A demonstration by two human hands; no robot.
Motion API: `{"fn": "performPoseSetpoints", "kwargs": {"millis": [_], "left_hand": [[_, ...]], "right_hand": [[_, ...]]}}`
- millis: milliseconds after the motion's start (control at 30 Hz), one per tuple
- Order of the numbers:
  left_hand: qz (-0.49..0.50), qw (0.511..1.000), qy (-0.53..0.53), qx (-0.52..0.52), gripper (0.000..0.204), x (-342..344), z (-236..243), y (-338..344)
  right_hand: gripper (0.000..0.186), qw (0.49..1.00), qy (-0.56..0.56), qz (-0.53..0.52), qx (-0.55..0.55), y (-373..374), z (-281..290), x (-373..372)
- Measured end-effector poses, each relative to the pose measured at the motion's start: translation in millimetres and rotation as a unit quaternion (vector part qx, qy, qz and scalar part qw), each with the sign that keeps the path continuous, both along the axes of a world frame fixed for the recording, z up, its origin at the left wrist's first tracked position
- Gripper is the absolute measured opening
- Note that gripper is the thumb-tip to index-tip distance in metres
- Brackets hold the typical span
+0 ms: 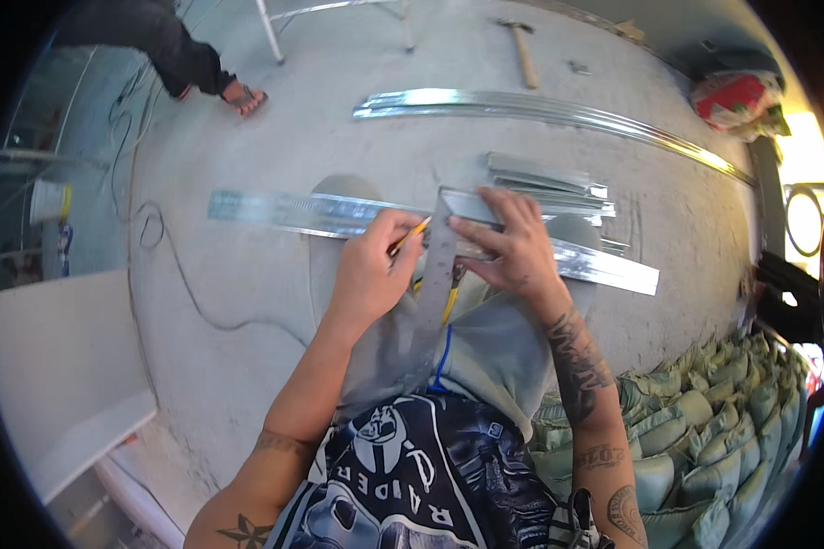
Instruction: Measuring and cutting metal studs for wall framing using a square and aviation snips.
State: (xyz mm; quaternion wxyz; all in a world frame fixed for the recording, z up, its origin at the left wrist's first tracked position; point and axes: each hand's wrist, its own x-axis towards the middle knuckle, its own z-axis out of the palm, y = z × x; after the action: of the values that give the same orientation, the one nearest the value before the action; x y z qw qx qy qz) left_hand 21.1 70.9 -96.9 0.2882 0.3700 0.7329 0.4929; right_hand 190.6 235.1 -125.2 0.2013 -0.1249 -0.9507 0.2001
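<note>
A long galvanized metal profile (279, 212) lies crosswise over my knees. My right hand (513, 242) grips a metal square, its thumb and fingers pressing it against the profile. The square's blade (437, 274) runs across the profile toward my lap. On the blade's left side, my left hand (374, 270) pinches a yellow pencil (412, 235), its tip close to the blade's edge. Below the right hand, a yellow-and-black tool (452, 295) shows in my lap; its kind is partly hidden.
Short cut profiles (549, 188) and longer metal tracks (522, 110) lie ahead on the concrete floor, with a hammer (525, 59) beyond. Stacked greenish bags (687, 435) stand at right. A cable (192, 306) and white board (64, 357) are at left. Another person's sandalled foot (244, 98) stands far left.
</note>
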Motion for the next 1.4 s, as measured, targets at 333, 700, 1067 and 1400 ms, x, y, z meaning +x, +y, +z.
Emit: {"fn": "performPoseSetpoints", "kwargs": {"millis": [333,700,1067,1400], "left_hand": [[0.015,0.999,-0.034,0.029,0.017,-18.3,-11.7,-14.1],[0.006,0.999,-0.033,0.03,0.014,-18.6,-14.9,-11.8],[0.013,1.0,0.016,-0.009,0.014,-16.3,-13.1,-8.4],[0.005,0.998,0.054,-0.035,0.012,-10.9,-8.6,-1.7]], "right_hand": [[0.064,1.0,-0.01,-0.023,-0.008,-16.2,-0.2,-15.6],[0.06,1.0,-0.008,-0.025,-0.005,-15.5,-2.1,-14.9],[0.061,1.0,-0.005,-0.023,-0.01,-14.9,-3.5,-13.0],[0.062,1.0,0.012,-0.028,-0.008,-14.5,-4.8,-10.3]]}}
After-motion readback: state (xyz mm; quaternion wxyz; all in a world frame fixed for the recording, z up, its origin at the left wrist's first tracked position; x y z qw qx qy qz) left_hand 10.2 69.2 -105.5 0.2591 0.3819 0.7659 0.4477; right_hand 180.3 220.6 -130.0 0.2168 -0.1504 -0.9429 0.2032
